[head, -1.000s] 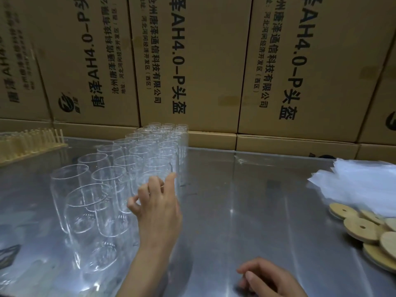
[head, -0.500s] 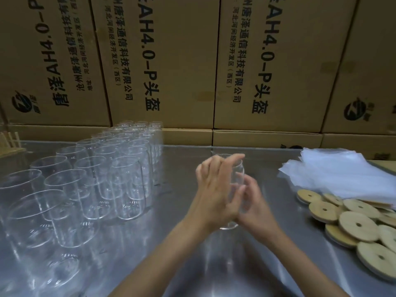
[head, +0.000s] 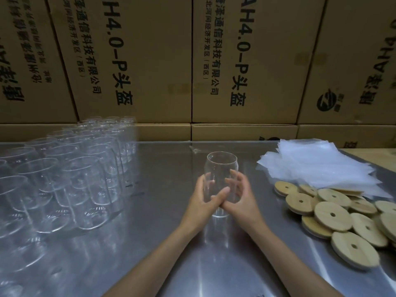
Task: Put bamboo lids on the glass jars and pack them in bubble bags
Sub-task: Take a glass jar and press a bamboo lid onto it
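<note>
Cardboard cartons [head: 246,61], brown, printed with black characters, stacked as a wall along the far edge of the table; steel table [head: 167,172], reflective, bearing everything below; block of empty glass jars [head: 70,168], upright, mouths up, standing in close rows on the table's left side, well apart from the hands; stack of bubble bags [head: 317,166], translucent white, lying flat at the far right; bamboo lids [head: 334,213], round, each with a small hole, heaped and overlapping on the near right, the farthest ones tucked under the edge of the bags; two bare forearms, entering from the bottom edge and converging toward the table's centre; single glass jar [head: 221,166], upright, mouth open, no lid on it, its base on or just above the table at the centre, between the jar block and the lids; left hand [head: 203,202], curled round the jar's left side, thumb laid across the near face of the glass, fingers showing through it behind; right hand [head: 240,198], cupping the jar's right side, fingers spread and bent against the glass, heel touching the left thumb near the jar's lower part.
</note>
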`<state>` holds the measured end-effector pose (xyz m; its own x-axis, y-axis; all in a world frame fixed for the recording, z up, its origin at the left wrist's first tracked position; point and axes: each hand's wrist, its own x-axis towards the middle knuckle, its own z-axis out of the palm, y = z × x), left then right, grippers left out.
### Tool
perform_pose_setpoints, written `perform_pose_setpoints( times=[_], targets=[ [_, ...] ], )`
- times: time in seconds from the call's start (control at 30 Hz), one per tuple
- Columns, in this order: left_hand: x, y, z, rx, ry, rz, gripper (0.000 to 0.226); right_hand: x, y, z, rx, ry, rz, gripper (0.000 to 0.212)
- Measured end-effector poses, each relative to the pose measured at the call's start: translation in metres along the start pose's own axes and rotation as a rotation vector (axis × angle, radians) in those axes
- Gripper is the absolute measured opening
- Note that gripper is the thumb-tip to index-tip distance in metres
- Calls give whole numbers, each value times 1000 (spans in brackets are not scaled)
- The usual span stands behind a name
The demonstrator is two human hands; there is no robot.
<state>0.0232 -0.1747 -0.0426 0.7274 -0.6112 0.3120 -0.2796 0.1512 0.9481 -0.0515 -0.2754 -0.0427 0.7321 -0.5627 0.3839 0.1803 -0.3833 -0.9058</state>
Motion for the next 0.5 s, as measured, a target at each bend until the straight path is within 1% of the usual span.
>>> perform_pose_setpoints(
  times=[0.1, 0.17, 0.2, 0.23, 0.27, 0.3, 0.33, 0.37, 0.4, 0.43, 0.5],
  targets=[
    [-1, -2, 1, -51, -13, -6, 71, 1, 2, -3, -26, -41, 16, 75],
    [-1, -3, -2, -61, -17, -16, 69, 2, -2, -11, -107, -156, 41, 80],
    [-2, -3, -4, -56, -16, -19, 68, 3, -5, -17, -190, -241, 58, 86],
    [-2, -3, -5, -46, -13, -17, 67, 3, -9, -24, -326, -319, 74, 92],
    [-2, -3, -6, -36, -7, -12, 67, 4, -11, -32, -523, -345, 96, 93],
    [-3, -4, -7, -29, 0, -8, 67, 5, -13, -41, -748, -293, 134, 87],
    [-4, -3, -8, -23, 2, -6, 67, 5, -14, -49, -952, -177, 186, 77],
    [-4, -3, -8, -23, -3, -4, 66, 5, -14, -56, -1089, -61, 254, 66],
    [-5, -2, -8, -28, -10, -3, 65, 2, -15, -63, -1162, 19, 342, 58],
    [-6, -1, -7, -35, -15, -3, 63, 0, -15, -66, -1203, 54, 437, 54],
    [-6, -1, -8, -43, -20, -2, 60, -2, -14, -67, -1273, 41, 572, 52]
  ],
)
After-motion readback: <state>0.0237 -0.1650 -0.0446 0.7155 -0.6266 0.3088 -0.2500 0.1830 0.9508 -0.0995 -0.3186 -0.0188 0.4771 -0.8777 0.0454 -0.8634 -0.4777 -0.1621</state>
